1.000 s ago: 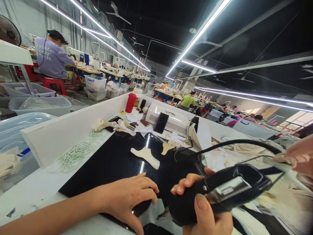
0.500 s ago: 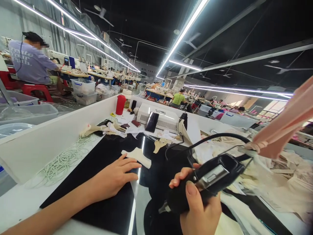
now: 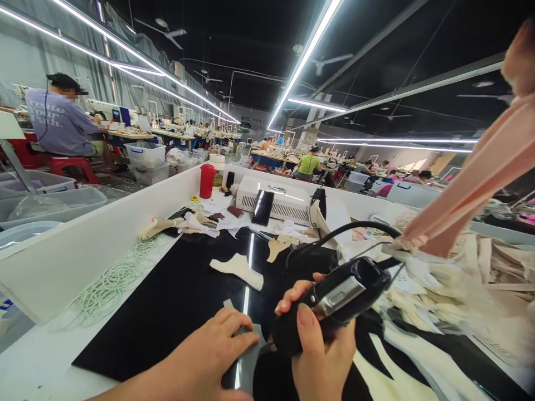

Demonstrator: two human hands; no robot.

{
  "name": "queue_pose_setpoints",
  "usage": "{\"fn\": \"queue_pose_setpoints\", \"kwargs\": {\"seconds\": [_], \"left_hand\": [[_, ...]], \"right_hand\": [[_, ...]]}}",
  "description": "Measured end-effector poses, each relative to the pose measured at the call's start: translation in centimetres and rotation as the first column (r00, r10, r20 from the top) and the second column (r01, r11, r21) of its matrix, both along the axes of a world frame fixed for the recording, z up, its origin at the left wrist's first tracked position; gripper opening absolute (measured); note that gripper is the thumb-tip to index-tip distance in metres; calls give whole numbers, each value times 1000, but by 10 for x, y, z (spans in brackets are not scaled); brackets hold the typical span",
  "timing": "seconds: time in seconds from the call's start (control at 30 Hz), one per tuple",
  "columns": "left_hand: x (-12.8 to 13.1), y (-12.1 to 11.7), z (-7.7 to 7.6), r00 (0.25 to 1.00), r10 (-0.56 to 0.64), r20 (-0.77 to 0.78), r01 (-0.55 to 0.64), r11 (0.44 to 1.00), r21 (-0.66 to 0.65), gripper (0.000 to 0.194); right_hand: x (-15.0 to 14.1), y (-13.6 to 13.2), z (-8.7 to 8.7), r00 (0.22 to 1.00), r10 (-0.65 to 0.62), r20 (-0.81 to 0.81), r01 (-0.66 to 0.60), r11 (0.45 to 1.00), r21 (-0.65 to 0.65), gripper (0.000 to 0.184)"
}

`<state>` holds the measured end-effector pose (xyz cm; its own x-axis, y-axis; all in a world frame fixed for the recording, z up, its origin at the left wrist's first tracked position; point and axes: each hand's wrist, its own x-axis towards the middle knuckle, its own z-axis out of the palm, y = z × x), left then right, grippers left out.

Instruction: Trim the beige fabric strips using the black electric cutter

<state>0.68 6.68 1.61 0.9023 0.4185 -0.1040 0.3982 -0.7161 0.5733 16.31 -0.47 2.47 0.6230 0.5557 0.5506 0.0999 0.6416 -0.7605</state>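
My right hand (image 3: 320,348) is wrapped round a black corded handheld power tool (image 3: 345,292) with a silver plate on its side. A pink fabric strip (image 3: 463,184) is tied near the tool's cord end and runs up to the right. My left hand (image 3: 217,348) rests with bent fingers on a grey, semi-transparent flat piece (image 3: 252,356), its thumb apart from the other fingers. That piece lies on the glossy black work surface (image 3: 167,301), partly under the hand. Beyond my left hand lies a curved cream cut piece (image 3: 238,269), touched by neither hand. The tool's working tip is hidden.
A tangle of pale green cord (image 3: 111,284) lies along the white side wall (image 3: 83,245). At the back stand a red bottle (image 3: 207,181), a white vented box (image 3: 292,201) and a phone (image 3: 262,207). Fabric scraps (image 3: 434,284) crowd the right. Other people sit farther off.
My left hand has left the cream piece and come nearer, onto the grey piece. My right hand still holds the tool, now slightly farther left in view. The view has shifted slightly.
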Motion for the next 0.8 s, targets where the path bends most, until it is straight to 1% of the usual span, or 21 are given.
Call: {"fn": "queue_pose_setpoints", "kwargs": {"seconds": [0.1,0.33,0.47,0.57,0.67,0.8], "left_hand": [[0,0,2,1000,-7,-10,7,1000,13,80],[-4,-2,-2,1000,-20,17,19,999,51,80],[-4,-1,-8,997,-32,69,27,998,64,81],[-6,-1,-15,991,-49,129,37,995,93,81],[-8,-1,-23,975,-65,214,38,991,128,79],[-9,0,-30,959,-76,272,36,988,149,76]], "right_hand": [[0,0,-1,1000,-11,-11,11,1000,-10,33],[-3,-2,2,997,-63,-53,59,996,-64,30],[-3,-5,2,998,-34,-52,32,999,-36,32],[-10,-8,5,993,-29,-116,27,999,-22,35],[-19,-11,10,984,-27,-178,21,999,-37,36],[-25,-12,13,988,-37,-150,30,998,-49,32]]}}
